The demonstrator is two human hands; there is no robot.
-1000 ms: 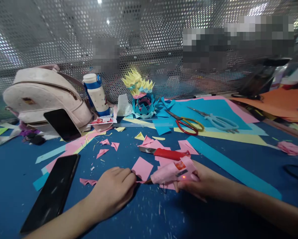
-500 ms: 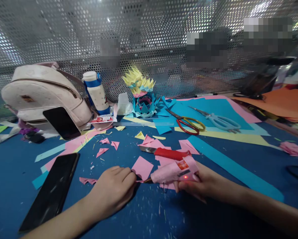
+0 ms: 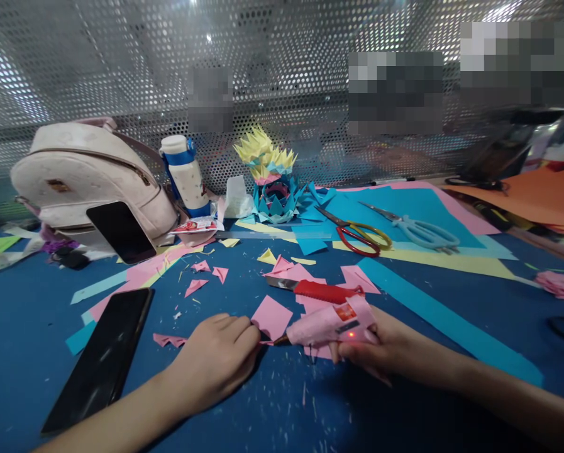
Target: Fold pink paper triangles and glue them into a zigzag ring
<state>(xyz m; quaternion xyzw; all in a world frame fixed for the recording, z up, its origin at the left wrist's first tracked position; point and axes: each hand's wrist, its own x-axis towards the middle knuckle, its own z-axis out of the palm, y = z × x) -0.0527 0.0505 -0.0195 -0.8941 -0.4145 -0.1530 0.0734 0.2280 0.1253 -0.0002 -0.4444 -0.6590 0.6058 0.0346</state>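
My right hand (image 3: pixel 371 352) is wrapped round a pink hot glue gun (image 3: pixel 331 324) with a small red light lit on its side. Its dark nozzle points left, at a thin bit of pink paper by my left fingertips. My left hand (image 3: pixel 227 352) is closed low over the table, and a pink folded paper strip (image 3: pixel 168 340) pokes out on its left side; the fingers' undersides are hidden. Just behind the nozzle lies a square of pink paper (image 3: pixel 272 316). A red-handled knife (image 3: pixel 322 290) rests on pink paper scraps behind the glue gun.
Two pairs of scissors, red-and-yellow (image 3: pixel 361 239) and light blue (image 3: pixel 423 231), lie on blue paper. Behind stand a folded-paper piece (image 3: pixel 276 198), a bottle (image 3: pixel 187 182) and a backpack (image 3: pixel 83 170). A phone (image 3: pixel 121 231) leans there; another black phone (image 3: pixel 100 358) lies left of my arm.
The view has shifted slightly, so everything sits a little further right. Both hands and the glue gun keep nearly the same pose, the nozzle still by my left fingertips.
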